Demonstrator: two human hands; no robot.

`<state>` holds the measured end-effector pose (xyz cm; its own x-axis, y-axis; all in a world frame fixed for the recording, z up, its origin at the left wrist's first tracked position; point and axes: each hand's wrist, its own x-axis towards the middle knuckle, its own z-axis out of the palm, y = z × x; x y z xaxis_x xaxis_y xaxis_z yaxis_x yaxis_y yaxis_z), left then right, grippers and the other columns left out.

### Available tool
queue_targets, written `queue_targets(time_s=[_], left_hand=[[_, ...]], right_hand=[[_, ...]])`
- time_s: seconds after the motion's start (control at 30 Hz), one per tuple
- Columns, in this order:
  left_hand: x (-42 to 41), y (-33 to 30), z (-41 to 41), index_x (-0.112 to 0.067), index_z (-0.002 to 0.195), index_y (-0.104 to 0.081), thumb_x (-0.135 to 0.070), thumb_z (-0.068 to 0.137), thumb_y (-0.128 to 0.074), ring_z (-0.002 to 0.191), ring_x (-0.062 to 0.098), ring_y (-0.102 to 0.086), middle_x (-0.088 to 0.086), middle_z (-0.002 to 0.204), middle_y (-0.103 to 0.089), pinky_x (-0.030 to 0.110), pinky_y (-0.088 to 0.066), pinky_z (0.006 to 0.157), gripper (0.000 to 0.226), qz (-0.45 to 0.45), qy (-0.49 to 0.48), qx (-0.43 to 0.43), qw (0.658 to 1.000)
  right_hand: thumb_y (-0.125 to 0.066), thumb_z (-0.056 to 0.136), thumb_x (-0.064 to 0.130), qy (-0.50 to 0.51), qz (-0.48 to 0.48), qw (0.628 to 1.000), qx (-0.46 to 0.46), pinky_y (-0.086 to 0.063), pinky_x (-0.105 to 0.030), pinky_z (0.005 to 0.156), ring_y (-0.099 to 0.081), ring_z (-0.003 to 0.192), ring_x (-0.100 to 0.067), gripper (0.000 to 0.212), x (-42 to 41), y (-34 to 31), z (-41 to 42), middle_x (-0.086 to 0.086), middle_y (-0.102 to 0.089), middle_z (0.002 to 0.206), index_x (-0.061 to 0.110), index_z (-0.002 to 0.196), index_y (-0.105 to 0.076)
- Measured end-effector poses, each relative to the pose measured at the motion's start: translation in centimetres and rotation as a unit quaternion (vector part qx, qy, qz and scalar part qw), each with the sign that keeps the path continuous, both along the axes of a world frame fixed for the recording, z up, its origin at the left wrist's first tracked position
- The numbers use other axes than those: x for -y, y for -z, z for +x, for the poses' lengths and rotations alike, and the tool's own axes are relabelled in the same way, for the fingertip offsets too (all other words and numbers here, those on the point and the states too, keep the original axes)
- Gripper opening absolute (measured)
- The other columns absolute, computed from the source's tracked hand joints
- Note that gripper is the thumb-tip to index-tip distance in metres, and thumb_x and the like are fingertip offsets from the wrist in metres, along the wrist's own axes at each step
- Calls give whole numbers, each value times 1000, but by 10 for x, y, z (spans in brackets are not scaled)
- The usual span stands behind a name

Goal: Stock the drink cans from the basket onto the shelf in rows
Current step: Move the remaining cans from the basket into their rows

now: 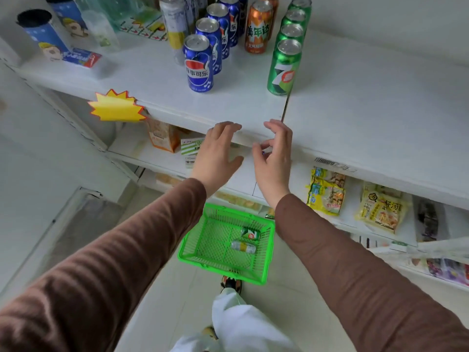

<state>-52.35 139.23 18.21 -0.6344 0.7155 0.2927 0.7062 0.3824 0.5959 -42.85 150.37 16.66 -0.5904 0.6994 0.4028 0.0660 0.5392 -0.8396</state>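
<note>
On the white shelf [241, 107] stand rows of cans running front to back: a blue row led by a blue can [198, 64], an orange can [258, 27], a green row led by a green can [284, 68], and a white-and-yellow can [175, 24]. A green basket [193, 252] sits on the floor below, holding a green can [250, 233] and a silver-and-yellow can [243, 246] lying on their sides. My left hand [218, 151] and my right hand [274, 153] hover empty just below the shelf's front edge, fingers loose.
Blue tubes [45, 36] and a clear bottle [99, 24] stand at the shelf's left. A yellow starburst tag [115, 106] sticks out from the shelf edge. Snack packets [326, 191] and cartons [162, 135] fill the lower shelves. My shoe [231, 283] is beside the basket.
</note>
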Motion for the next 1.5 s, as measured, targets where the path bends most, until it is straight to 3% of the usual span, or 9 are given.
queue_targets(time_s=[0.2, 0.33, 0.57, 0.8, 1.0, 1.17, 1.33, 1.43, 1.5], left_hand=[[63, 35, 50, -15, 134, -47, -20, 75, -67, 122, 25, -45, 4, 133, -48, 37, -39, 103, 62, 4, -25, 12, 1000], [103, 84, 89, -14, 134, -46, -17, 75, -68, 121, 25, -45, 3, 134, -48, 35, -38, 103, 64, -22, -50, 53, 997], [134, 214, 134, -13, 137, -44, -22, 75, -72, 118, 30, -46, 8, 130, -49, 43, -42, 99, 69, -133, -118, 162, 971], [112, 372, 145, -12, 141, -40, -22, 77, -74, 121, 31, -45, 10, 133, -48, 42, -41, 100, 74, -229, -130, 220, 939], [90, 503, 142, -16, 143, -37, -23, 77, -72, 122, 30, -45, 8, 134, -47, 43, -45, 95, 75, -305, -115, 217, 920], [73, 591, 137, -16, 144, -34, -24, 77, -71, 124, 30, -43, 9, 136, -46, 45, -45, 96, 76, -344, -91, 210, 911], [63, 655, 132, -17, 142, -35, -26, 76, -74, 125, 30, -43, 9, 134, -46, 45, -46, 93, 78, -371, -82, 210, 901], [60, 679, 121, -16, 142, -34, -28, 77, -74, 126, 30, -42, 9, 134, -45, 45, -45, 96, 77, -379, -82, 216, 896], [60, 692, 113, -15, 141, -35, -27, 77, -74, 125, 30, -42, 10, 133, -46, 45, -45, 97, 76, -377, -85, 214, 897]], right_hand=[[-57, 91, 7, 4, -27, 998, 63, -51, -30, 70, -59, 79, -10, 33, 44, 53, 55, 0, -52, 121, 17, 123, -55], [-58, 93, 7, -9, -48, 990, 135, -44, -16, 72, -56, 78, -4, 29, 66, 107, 94, 0, -56, 119, 16, 121, -56], [-59, 92, 7, -38, -90, 958, 269, -48, -32, 78, -56, 78, -10, 28, 65, 226, 127, 3, -59, 120, 18, 117, -57], [-64, 93, 9, -125, -72, 890, 433, -49, -35, 83, -63, 102, -22, 32, 40, 394, 133, -2, -59, 123, 17, 123, -56], [-72, 89, 16, -182, 16, 833, 523, -44, -43, 100, -48, 122, -31, 46, 17, 527, 119, -12, -54, 129, 11, 131, -54], [-72, 90, 18, -211, 62, 760, 611, -41, -42, 104, -41, 134, -35, 60, -2, 627, 109, -17, -43, 145, 5, 142, -44], [-69, 91, 13, -215, 97, 707, 666, -47, -38, 93, -51, 124, -35, 49, -6, 709, 108, -18, -49, 138, 2, 134, -48], [-66, 93, 13, -212, 119, 672, 699, -48, -40, 97, -47, 129, -34, 60, 0, 739, 106, -18, -44, 144, 4, 146, -38], [-63, 94, 11, -199, 150, 668, 701, -48, -40, 97, -47, 129, -32, 58, 5, 755, 105, -17, -46, 142, 4, 145, -38]])
